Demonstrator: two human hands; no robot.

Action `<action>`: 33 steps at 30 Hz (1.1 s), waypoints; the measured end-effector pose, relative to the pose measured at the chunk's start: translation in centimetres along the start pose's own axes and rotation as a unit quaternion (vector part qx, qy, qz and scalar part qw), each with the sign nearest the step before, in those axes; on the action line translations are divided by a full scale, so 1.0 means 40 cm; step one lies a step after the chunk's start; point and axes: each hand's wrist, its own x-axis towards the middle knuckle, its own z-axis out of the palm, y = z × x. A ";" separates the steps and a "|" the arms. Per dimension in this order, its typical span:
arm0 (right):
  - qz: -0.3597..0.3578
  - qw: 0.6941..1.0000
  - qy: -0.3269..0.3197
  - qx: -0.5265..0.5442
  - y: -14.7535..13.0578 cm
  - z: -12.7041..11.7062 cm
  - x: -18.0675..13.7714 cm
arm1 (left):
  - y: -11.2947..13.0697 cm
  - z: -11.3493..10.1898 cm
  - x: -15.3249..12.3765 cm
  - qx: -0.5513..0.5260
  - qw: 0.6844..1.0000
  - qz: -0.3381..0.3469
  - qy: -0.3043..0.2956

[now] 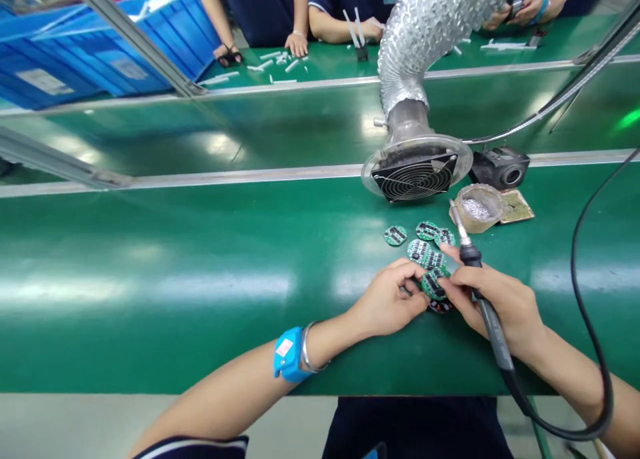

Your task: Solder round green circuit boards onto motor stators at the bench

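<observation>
A round green circuit board (pixel 434 284) is pinched at its left edge by my left hand (pixel 393 298), which is closed. My right hand (pixel 505 302) is wrapped round a soldering iron (pixel 493 332), its metal tip pointing up and away. The thumb and a finger of that same hand also touch the board's right side. Beneath the pinched board another round part with red and black marks (pixel 440 306) shows only in part. Just beyond my fingers lie several similar boards, among them a separate one (pixel 395 235) on the left.
A fume extractor fan (pixel 417 176) on a silver duct hangs over the green bench (pixel 200 279). Behind the iron's tip stand a tub of silvery material (pixel 477 208), a sponge (pixel 517 206) and a black device (pixel 500 167). Co-workers' hands are across the bench, near blue bins (pixel 115 46).
</observation>
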 end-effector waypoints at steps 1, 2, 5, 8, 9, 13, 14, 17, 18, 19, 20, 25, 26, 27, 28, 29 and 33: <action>-0.001 1.000 -0.002 0.006 0.002 -0.003 -0.003 | -0.001 0.002 0.002 -0.004 1.000 -0.004 0.000; -0.007 1.000 -0.007 0.014 0.003 -0.007 -0.004 | -0.002 0.005 0.003 -0.007 1.000 -0.007 0.001; -0.044 0.997 -0.049 0.027 0.000 -0.024 -0.003 | 0.002 0.011 0.000 0.000 1.000 -0.001 0.002; -0.050 0.992 -0.111 0.021 -0.006 -0.044 -0.004 | 0.017 0.009 -0.004 0.036 0.999 0.027 -0.013; -0.048 0.991 -0.124 0.018 -0.006 -0.049 -0.006 | 0.022 0.007 -0.004 0.054 0.998 0.037 -0.023; -0.033 0.991 -0.129 0.005 0.003 -0.060 -0.015 | 0.031 0.004 0.000 0.114 0.990 0.054 -0.056; -0.026 0.992 -0.127 0.001 0.006 -0.062 -0.014 | 0.030 0.006 0.000 0.124 0.989 0.050 -0.056; -0.012 0.991 -0.131 -0.013 0.006 -0.071 -0.007 | 0.022 0.015 -0.004 0.140 0.988 0.044 -0.039; -0.010 0.991 -0.136 -0.017 0.003 -0.074 -0.004 | 0.019 0.019 -0.007 0.140 0.989 0.048 -0.031; -0.007 0.989 -0.143 -0.021 0.000 -0.078 -0.001 | 0.015 0.023 -0.011 0.139 0.988 0.054 -0.023; -0.005 0.988 -0.153 -0.026 -0.004 -0.081 0.001 | 0.012 0.026 -0.015 0.139 0.988 0.060 -0.017; 0.005 0.979 -0.200 -0.043 -0.017 -0.088 0.007 | -0.001 0.040 -0.031 0.159 0.985 0.071 0.007; 0.007 0.977 -0.207 -0.043 -0.018 -0.088 0.009 | -0.002 0.042 -0.033 0.163 0.984 0.071 0.012; 0.008 0.976 -0.213 -0.042 -0.019 -0.089 0.010 | -0.003 0.044 -0.035 0.165 0.984 0.071 0.016; 0.010 0.975 -0.219 -0.038 -0.020 -0.089 0.012 | -0.003 0.046 -0.036 0.165 0.984 0.070 0.020; 0.012 0.974 -0.224 -0.032 -0.020 -0.089 0.015 | -0.004 0.048 -0.038 0.164 0.984 0.069 0.024; 0.039 0.970 -0.240 0.001 -0.027 -0.084 0.022 | -0.006 0.057 -0.042 0.163 0.984 0.057 0.047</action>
